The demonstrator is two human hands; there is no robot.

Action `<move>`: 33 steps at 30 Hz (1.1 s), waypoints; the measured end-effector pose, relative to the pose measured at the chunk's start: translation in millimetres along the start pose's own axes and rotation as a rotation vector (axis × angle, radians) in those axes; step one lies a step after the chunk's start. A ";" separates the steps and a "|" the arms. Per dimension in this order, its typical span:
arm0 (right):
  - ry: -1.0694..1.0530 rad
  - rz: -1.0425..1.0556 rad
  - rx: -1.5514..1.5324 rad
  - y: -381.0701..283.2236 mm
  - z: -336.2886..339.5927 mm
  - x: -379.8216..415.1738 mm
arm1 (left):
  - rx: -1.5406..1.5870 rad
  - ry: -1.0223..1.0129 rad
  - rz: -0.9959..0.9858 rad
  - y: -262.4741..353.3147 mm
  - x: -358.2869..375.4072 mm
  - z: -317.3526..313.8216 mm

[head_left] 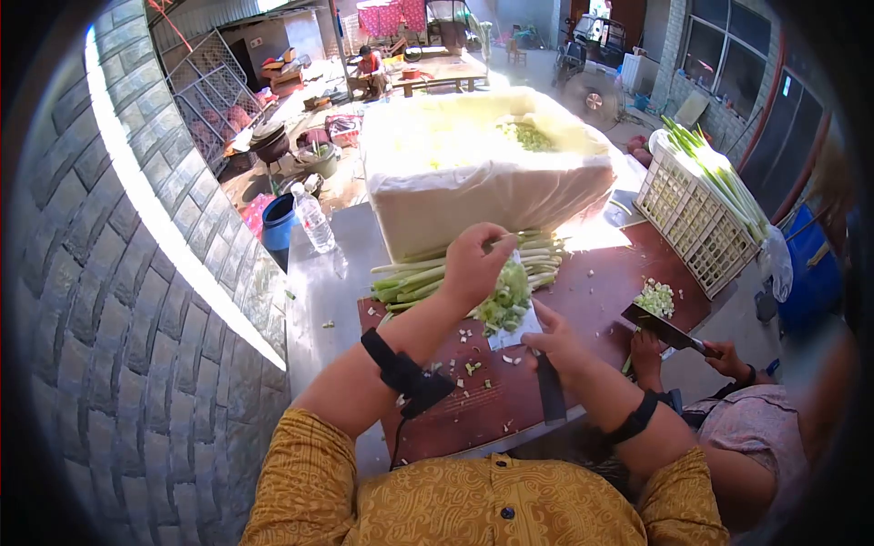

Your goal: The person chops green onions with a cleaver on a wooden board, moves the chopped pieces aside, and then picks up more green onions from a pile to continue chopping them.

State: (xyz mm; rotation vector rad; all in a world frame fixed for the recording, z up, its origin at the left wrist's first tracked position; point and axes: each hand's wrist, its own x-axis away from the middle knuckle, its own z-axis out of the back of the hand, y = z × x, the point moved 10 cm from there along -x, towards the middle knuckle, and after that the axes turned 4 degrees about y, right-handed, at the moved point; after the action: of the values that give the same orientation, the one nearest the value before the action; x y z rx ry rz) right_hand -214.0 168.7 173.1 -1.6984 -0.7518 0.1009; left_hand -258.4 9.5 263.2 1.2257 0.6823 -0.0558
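My left hand [473, 266] presses down on a bundle of green stalks [414, 280] lying across a dark red cutting board [601, 291]. Just right of it sits a heap of chopped green pieces [506, 305]. My right hand [552, 344] grips the handle of a cleaver [546, 382], whose pale blade rests by the chopped heap. Both my wrists carry black straps.
A big white-lined tub [492, 187] of chopped greens stands behind the board. A white crate [690, 223] with long stalks is at right. Another person's hands [678, 359] chop with a second cleaver [660, 326]. A water bottle [315, 218] stands at left beside a brick wall.
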 end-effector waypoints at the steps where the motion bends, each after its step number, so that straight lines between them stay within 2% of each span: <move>1: 0.008 0.023 0.012 -17.6 0.0 -11.1 | -0.076 -0.035 -0.076 14.4 -16.9 -6.1; 3: 0.060 0.036 0.031 -54.5 1.2 -32.8 | -0.232 -0.099 -0.220 37.4 -50.2 -20.4; 6: 0.035 0.127 0.078 -119.0 -0.4 -74.1 | -0.419 -0.141 -0.329 40.1 -113.5 -38.5; 9: -0.041 0.218 0.162 -167.6 6.6 -131.1 | -0.531 -0.132 -0.315 30.4 -173.9 -45.4; 14: 0.049 0.342 0.137 -231.1 14.4 -215.9 | -0.495 -0.026 -0.391 12.7 -246.3 -39.2; 15: 0.068 0.399 0.203 -242.5 15.7 -232.8 | -0.535 -0.056 -0.324 1.3 -254.5 -37.8; 16: 0.109 0.465 0.263 -251.9 19.4 -248.9 | -0.575 -0.088 -0.256 -13.5 -260.4 -37.1; 17: 0.220 0.447 0.574 -255.2 27.4 -273.0 | -0.734 -0.102 -0.183 -36.0 -262.8 -36.1; 18: 0.329 0.426 0.884 -259.6 30.9 -284.4 | -0.768 -0.128 -0.127 -52.8 -261.7 -34.8; 20: 0.396 0.447 1.307 -260.3 34.0 -296.0 | -0.827 -0.186 -0.023 -84.3 -254.2 -32.5; 21: 0.429 0.457 1.526 -263.0 32.5 -297.4 | -0.948 -0.237 -0.062 -83.4 -247.5 -33.7; 24: 0.500 0.676 1.482 -271.5 38.5 -283.8 | -0.878 -0.362 0.164 -99.1 -233.1 -32.9; 25: 0.474 0.744 1.477 -274.0 38.7 -280.0 | -0.871 -0.356 0.172 -100.9 -232.1 -31.3; 30: 0.447 0.754 1.559 -264.5 52.1 -264.7 | -0.873 -0.332 0.162 -105.4 -227.7 -31.6; 33: 0.430 0.735 1.595 -263.0 42.1 -254.4 | -0.892 -0.308 0.030 -97.1 -223.4 -35.3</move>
State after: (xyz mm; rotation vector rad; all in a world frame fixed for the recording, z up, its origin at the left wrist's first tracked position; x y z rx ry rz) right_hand -544.1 90.3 316.5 -0.3074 0.3600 0.6278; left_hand -491.6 -65.1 288.7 0.3533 0.3419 0.0796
